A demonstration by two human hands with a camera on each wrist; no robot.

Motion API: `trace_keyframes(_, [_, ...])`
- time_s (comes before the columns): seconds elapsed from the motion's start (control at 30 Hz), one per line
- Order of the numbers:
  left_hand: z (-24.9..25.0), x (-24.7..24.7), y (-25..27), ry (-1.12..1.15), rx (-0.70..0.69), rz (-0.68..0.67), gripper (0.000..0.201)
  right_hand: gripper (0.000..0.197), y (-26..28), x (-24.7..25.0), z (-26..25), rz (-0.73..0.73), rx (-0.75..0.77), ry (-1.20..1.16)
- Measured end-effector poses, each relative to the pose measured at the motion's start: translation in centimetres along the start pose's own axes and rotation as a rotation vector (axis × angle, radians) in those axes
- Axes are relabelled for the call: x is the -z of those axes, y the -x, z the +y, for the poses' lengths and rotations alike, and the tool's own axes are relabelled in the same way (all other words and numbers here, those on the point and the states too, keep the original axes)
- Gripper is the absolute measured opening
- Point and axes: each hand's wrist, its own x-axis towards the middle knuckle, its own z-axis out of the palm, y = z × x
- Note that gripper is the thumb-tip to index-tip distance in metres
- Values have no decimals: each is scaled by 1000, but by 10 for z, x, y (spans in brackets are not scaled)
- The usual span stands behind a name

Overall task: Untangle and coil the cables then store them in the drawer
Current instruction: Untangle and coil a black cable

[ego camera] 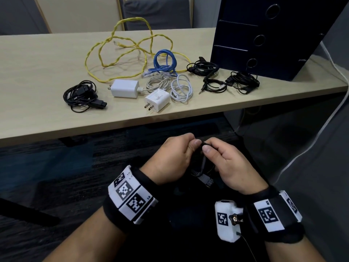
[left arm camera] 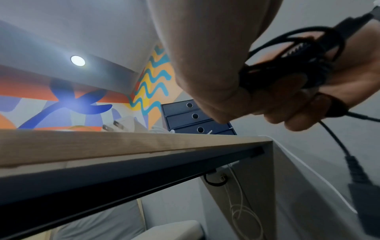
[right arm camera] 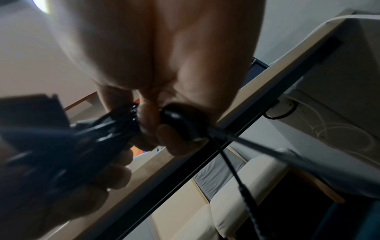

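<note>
The left hand (ego camera: 172,156) and right hand (ego camera: 229,164) meet below the table (ego camera: 37,76) edge, both clamped on one black cable (ego camera: 203,165): thumbs and forefingers pinch a strand between them, and the other fingers curl round the bundle. In the left wrist view its loops sit bunched in the grip while a free end with a moulded plug (left arm camera: 363,209) hangs down.

The risks, as I judge them: the dangling plug could swing and snag a loop, tightening the tangle; pulling the pinched strand hard could cinch a knot; a loosened grip could let the bundle spring open or drop to the floor.

The cable is thin, smooth and matte, with ribbed strain relief. On the table lie a stiff, kinked yellow cable (ego camera: 120,52) in wide loops, a glossy blue cable (ego camera: 165,62), two white cables (ego camera: 181,88), two blocky white chargers (ego camera: 124,88) with metal prongs, and more black bundles (ego camera: 81,96). The dark drawer unit (ego camera: 264,35), boxy with round finger holes, stands at the table's right end, all drawers closed.
</note>
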Motion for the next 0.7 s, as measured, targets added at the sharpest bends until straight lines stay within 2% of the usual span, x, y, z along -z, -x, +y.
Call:
trace_keyframes(0.1, [-1, -3, 0, 71, 17, 29, 35, 32, -2, 0, 2, 25, 5, -89])
trace_keyframes(0.13, [-2, -4, 1, 96, 32, 15, 34, 28, -2, 1, 3, 21, 1, -87])
trace_keyframes(0.23, [-5, -1, 1, 82, 86, -87, 32, 10, -5, 4, 0, -12, -11, 103])
trace_keyframes(0.3, [-7, 1, 1, 34, 95, -146, 23, 12, -6, 5, 1, -31, -17, 240])
trace_keyframes(0.37, [-7, 2, 1, 74, 106, -170, 6, 14, -7, 7, 1, -57, -18, 343])
trace_keyframes(0.43, [-6, 2, 1, 107, 117, -166, 28, 14, -7, 8, -2, -120, -11, 404])
trace_keyframes(0.5, [-3, 4, 1, 57, 107, -138, 31, 13, -7, 8, -6, -156, 13, 409])
trace_keyframes(0.57, [-2, 7, 1, 57, 98, -85, 22, 12, -7, 9, -4, -123, 24, 297])
trace_keyframes(0.7, [-10, 12, 1, 339, 177, 28, 21, 16, -5, 15, 16, -54, -74, -146])
